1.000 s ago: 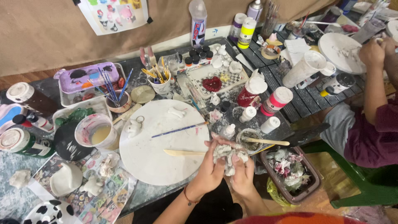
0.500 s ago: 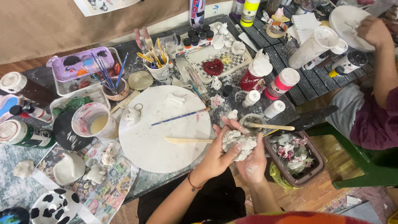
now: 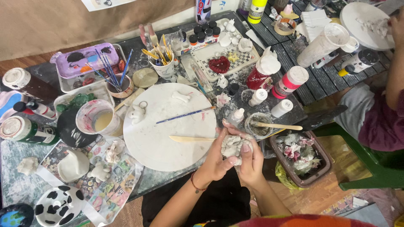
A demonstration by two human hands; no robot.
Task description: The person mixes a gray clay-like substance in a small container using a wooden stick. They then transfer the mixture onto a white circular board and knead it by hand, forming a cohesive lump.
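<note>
Head view showed left hand (image 3: 216,157) and right hand (image 3: 251,162), fingers closed round a white clay lump (image 3: 232,146), beside a small cup (image 3: 258,125) holding grey paste and a wooden stick (image 3: 277,125).

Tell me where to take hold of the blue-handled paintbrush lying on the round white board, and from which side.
Take the blue paintbrush at the middle of its handle, coming straight down from above. It lies flat on the round white board, slanting up toward its right-hand tip, with bare board either side. The wooden stick lies apart below it, so a pinch grip across the thin shaft looks unobstructed.
</note>
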